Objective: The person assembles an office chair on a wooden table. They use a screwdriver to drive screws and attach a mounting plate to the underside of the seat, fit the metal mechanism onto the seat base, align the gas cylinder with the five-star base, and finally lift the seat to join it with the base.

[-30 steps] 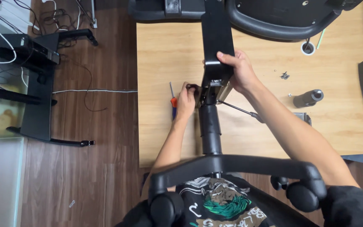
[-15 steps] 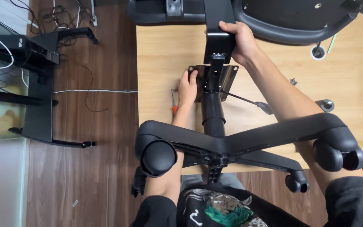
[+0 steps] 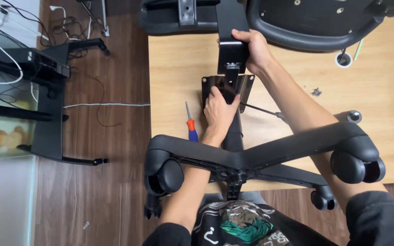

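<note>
A: Item one, far left: black stand (image 3: 46, 91) on the wood floor (image 3: 115, 191), cables trailing beside it. No change against the earlier views.

B: Item two?

A: Screwdriver (image 3: 190, 123), orange and blue handle, lying on the table (image 3: 178, 68) just left of the left hand. It lies where it did a second ago; untouched.

B: The hands?

A: Left hand (image 3: 219, 111), fingers curled closed on the lower edge of the metal plate (image 3: 228, 89). Right hand (image 3: 254, 52), fingers wrapped around the black bracket (image 3: 231, 50) just above that plate. Both grips match the earlier views.

B: Then what changed?

A: The chair base (image 3: 251, 157). A second ago it sat low at the bottom of the view; now its spokes and wheels cross over both forearms, with the column (image 3: 233, 134) running from its hub up to the plate. My reading: the base has been swung up nearer the head, with plate and bracket kept pressed together at the table's middle.

B: Containers?

A: One candidate, right of centre: a small white ring cap (image 3: 343, 59) with a dark stub in it. Contents otherwise too small to tell. Loose small screws (image 3: 316, 92) lie bare on the table, not in anything. A second small round part (image 3: 354, 116) sits by the right wheel.
</note>
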